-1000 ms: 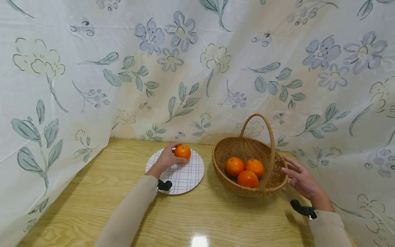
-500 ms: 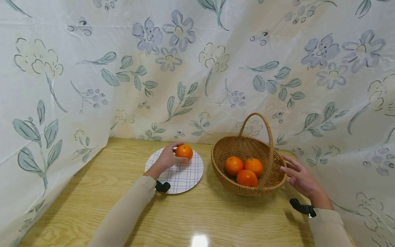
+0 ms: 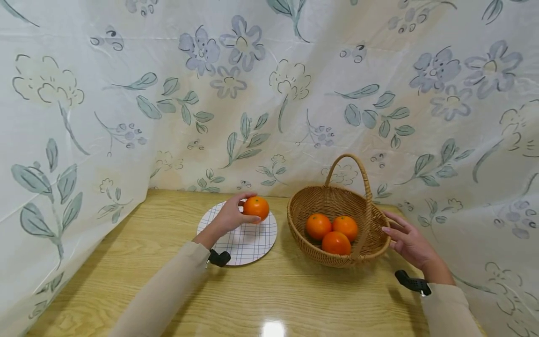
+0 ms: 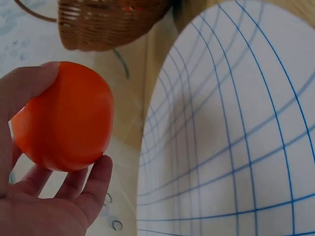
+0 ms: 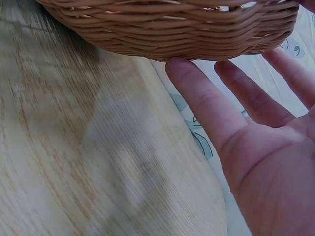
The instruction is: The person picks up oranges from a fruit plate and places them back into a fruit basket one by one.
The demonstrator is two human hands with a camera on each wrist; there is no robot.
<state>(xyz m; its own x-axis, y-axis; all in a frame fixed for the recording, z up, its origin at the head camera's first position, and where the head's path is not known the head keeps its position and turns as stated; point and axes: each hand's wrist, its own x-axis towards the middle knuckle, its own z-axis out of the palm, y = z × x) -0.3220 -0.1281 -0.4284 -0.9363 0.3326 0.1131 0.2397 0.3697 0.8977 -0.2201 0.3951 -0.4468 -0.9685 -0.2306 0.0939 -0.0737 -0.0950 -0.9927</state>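
In the head view my left hand grips an orange above the white round plate with blue grid lines. The left wrist view shows the same orange between thumb and fingertips, clear of the plate. A wicker basket with a tall handle stands to the right of the plate, and several oranges lie inside it. At the basket's right side my right hand rests its fairly straight fingers against the wicker wall.
All of this stands on a light wooden table. A floral cloth hangs behind the table and along both sides. The basket's arched handle rises over its opening.
My left hand has carried the orange up and slightly to the right over the plate. The right hand keeps its place at the basket, and the basket stays put.
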